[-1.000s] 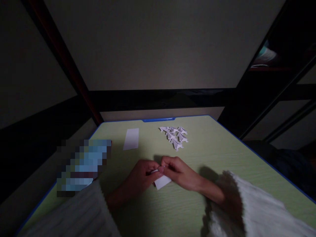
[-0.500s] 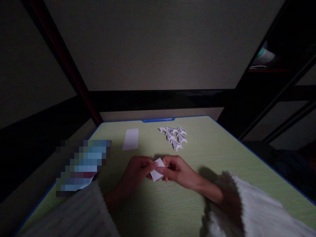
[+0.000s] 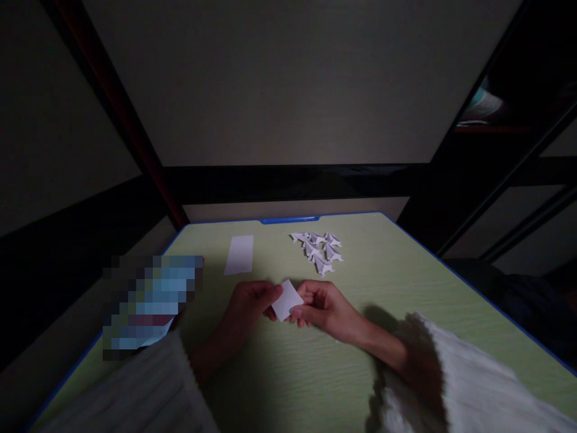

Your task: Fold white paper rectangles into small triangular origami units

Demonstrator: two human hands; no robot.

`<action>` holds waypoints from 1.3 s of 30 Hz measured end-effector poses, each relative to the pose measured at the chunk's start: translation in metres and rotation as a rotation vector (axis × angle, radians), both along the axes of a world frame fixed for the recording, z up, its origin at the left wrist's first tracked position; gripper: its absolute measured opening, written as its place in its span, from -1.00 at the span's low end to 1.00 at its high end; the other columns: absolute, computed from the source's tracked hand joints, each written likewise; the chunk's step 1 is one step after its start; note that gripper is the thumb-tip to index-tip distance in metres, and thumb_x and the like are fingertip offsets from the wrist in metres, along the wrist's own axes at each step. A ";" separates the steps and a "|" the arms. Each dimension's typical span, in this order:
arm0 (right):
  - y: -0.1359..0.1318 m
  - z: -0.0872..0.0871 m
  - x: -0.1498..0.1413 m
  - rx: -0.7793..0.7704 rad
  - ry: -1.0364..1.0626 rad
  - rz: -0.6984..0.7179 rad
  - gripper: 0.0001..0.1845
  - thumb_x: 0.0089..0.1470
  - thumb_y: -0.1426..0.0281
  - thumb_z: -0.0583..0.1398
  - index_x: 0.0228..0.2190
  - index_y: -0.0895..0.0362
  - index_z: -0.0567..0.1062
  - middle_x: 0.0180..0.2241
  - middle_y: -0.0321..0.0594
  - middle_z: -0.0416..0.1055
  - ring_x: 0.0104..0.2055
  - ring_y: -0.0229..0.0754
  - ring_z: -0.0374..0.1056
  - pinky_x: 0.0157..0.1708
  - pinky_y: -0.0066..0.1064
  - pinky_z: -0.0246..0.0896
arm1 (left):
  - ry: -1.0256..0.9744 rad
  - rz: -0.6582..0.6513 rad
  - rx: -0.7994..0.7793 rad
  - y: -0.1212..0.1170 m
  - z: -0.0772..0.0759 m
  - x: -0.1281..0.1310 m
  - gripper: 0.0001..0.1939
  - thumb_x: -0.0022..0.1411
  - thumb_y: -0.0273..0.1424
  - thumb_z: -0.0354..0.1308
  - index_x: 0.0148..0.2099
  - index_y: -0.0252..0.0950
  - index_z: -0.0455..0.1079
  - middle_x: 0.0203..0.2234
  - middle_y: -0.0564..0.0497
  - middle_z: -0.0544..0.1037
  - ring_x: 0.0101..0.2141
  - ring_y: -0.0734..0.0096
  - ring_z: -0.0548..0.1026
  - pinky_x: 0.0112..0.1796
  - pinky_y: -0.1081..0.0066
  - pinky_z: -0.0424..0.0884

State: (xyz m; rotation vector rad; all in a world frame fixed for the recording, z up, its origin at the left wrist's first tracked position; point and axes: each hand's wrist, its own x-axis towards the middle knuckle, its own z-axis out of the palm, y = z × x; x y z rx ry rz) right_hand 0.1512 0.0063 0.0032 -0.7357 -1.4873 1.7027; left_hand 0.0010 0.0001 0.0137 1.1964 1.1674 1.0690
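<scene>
The left hand [image 3: 252, 302] pinches the small white paper [image 3: 287, 300] at upper left, the right hand [image 3: 328, 308] at lower right, cornerwise between them.

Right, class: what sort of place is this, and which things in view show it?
Probably a room in a home, perhaps a bedroom: a blue-edged table stands before large pale panels resembling wardrobe doors, and a shelf at the right holds something pale.

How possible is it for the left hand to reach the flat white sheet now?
Probably yes: nothing visible stands between the left hand and the flat white sheet, though that hand is occupied, pinching the small paper piece.
</scene>
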 end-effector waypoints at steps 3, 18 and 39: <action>0.001 -0.001 0.001 0.016 0.007 0.009 -0.81 -0.19 0.38 0.22 -0.58 0.24 0.31 -0.60 -0.31 0.34 -0.62 -0.43 0.21 -0.62 -0.57 0.10 | -0.010 -0.035 -0.014 0.001 0.000 0.001 -0.81 -0.17 -0.33 0.15 -0.65 -0.37 0.34 -0.79 0.10 0.39 -0.72 0.59 0.29 -0.67 0.59 0.19; 0.002 0.005 0.007 0.134 0.125 -0.078 -0.91 -0.13 0.47 0.17 -0.46 0.23 0.37 -0.60 -0.34 0.28 -0.55 -0.40 0.18 -0.58 -0.56 0.02 | 0.100 -0.111 0.012 0.002 -0.010 -0.003 -0.72 -0.11 -0.23 0.06 -0.64 -0.35 0.20 -0.82 0.17 0.24 -0.76 0.64 0.19 -0.72 0.60 0.10; 0.007 0.001 0.009 0.364 -0.055 -0.118 -0.90 -0.21 0.56 0.22 -0.55 0.14 0.52 -0.35 -0.21 0.40 -0.38 -0.32 0.31 -0.44 -0.49 0.20 | 0.077 -0.203 -0.029 0.006 -0.014 -0.004 -0.71 -0.13 -0.22 0.10 -0.64 -0.36 0.24 -0.81 0.16 0.27 -0.74 0.61 0.23 -0.72 0.59 0.16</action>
